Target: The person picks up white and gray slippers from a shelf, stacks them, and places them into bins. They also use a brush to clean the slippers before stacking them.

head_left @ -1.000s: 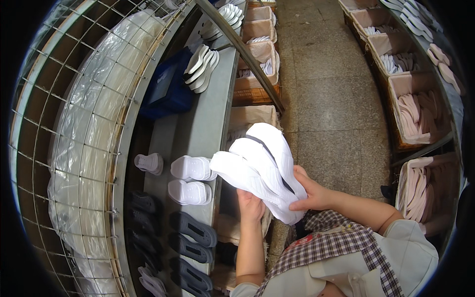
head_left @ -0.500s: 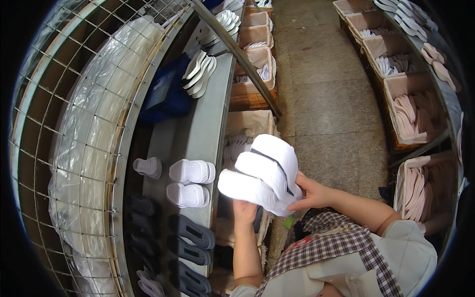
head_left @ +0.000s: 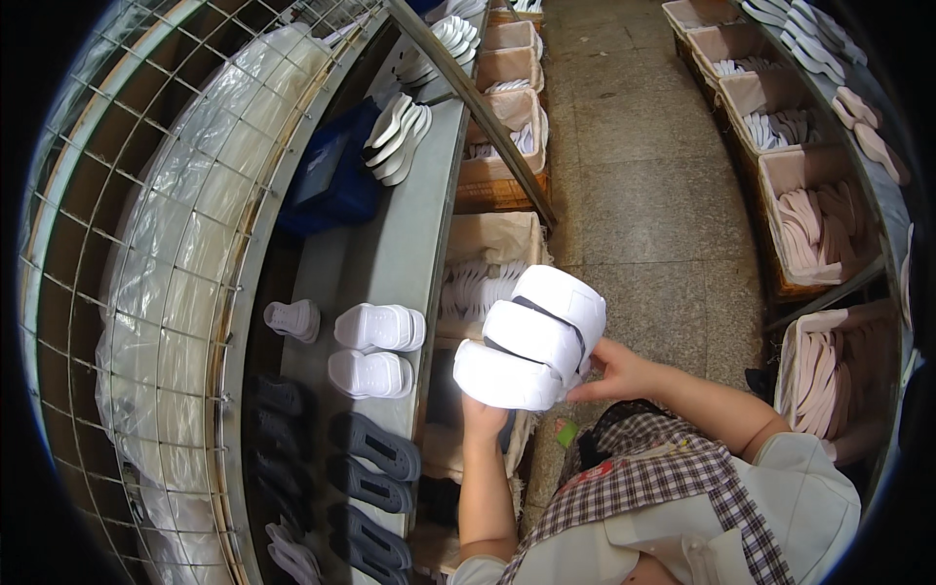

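Observation:
Between my hands is a stack of several white shoe soles, fanned apart with dark gaps between them. My left hand grips the stack from below at its near left end; most of its fingers are hidden under the soles. At the right end my right hand closes around the edge, thumb on the near side. To the left, pairs of white soles lie on the grey metal shelf. Dark grey soles rest nearer to me on the same shelf.
Lined baskets holding soles, such as the one under the shelf edge and one with pink soles, flank the aisle floor. A slanted metal bar crosses the shelf. Wire mesh and a blue crate stand left.
The stack of soles has shifted slightly right and turned, so its rounded ends face nearer to me. Both hands still hold it.

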A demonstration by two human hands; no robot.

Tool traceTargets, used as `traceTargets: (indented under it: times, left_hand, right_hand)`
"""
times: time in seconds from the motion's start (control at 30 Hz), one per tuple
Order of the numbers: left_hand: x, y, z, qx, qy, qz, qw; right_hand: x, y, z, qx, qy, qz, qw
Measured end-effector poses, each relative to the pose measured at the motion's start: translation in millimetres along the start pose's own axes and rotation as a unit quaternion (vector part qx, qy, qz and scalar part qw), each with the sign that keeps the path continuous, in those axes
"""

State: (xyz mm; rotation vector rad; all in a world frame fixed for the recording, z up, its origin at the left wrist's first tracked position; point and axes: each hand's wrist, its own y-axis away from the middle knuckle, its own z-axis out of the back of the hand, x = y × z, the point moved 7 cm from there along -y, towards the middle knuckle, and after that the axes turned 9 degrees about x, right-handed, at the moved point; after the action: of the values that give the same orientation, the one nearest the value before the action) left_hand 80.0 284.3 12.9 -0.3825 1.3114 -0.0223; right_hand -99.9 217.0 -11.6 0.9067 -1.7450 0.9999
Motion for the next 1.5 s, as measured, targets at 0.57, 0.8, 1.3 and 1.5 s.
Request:
traceTargets:
  times: [0.57, 0.8, 1.3, 1.5]
  left_hand:
    - [-18, -21, -54, -0.050, 0.423, 0.212, 0.880]
    - [10, -10, -47, -0.055, 0.369, 0.223, 0.900]
    - [-6, 8, -48, 0.057, 0.719, 0.052, 0.691]
    - [13, 14, -30, -0.050, 0.514, 0.138, 0.845]
  right_hand:
    - [48, -15, 20, 0.012, 0.261, 0.107, 0.959]
    - [6, -7, 14, -0.001, -0.098, -0.008, 0.995]
    - [24, -26, -1, -0.049, -0.425, 0.026, 0.904]
    - [2, -23, -9, -0.064, -0.344, -0.046, 0.936]
